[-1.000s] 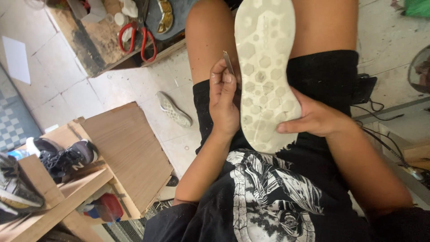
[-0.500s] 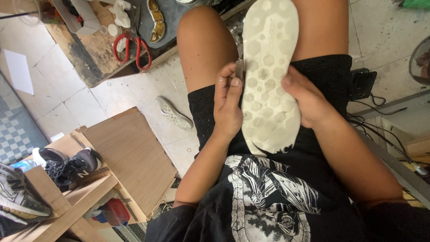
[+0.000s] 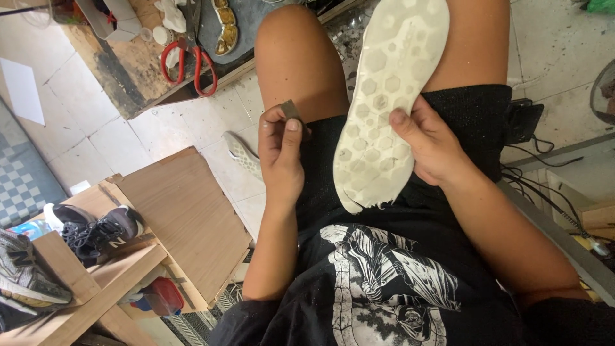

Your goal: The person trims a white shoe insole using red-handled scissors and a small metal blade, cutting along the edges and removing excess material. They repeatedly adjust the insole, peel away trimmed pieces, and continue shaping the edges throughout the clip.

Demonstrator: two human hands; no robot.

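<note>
A person sits with bare knees apart over a pale tiled floor point(image 3: 102, 144), black shorts and a black printed shirt filling the lower middle of the view. To the left stands a low wooden shelf unit point(image 3: 186, 218) whose slanted top board reaches toward the left forearm; on its lower ledges sit a black sneaker point(image 3: 106, 232) and, nearer the left edge, a grey sneaker point(image 3: 25, 272). Across the lap lies a white shoe sole point(image 3: 387, 96), tread side up with its hexagon pattern showing, running from the right thigh down to the shorts, its lower end ragged at the edge. The right hand point(image 3: 432, 150) grips this sole from its right side, thumb pressed on the tread and the fingers wrapped beneath (so they are hidden). The left hand point(image 3: 280, 154) is just beside the sole's left edge but not touching it, closed in a pinch on a small dark flat piece point(image 3: 292, 110), held upright between thumb and fingers. At the top left, on a worn wooden board point(image 3: 131, 74), lie red-handled scissors point(image 3: 189, 61). On the floor between the shelf and the left knee lies another white sole point(image 3: 242, 152), well apart from both hands.
</note>
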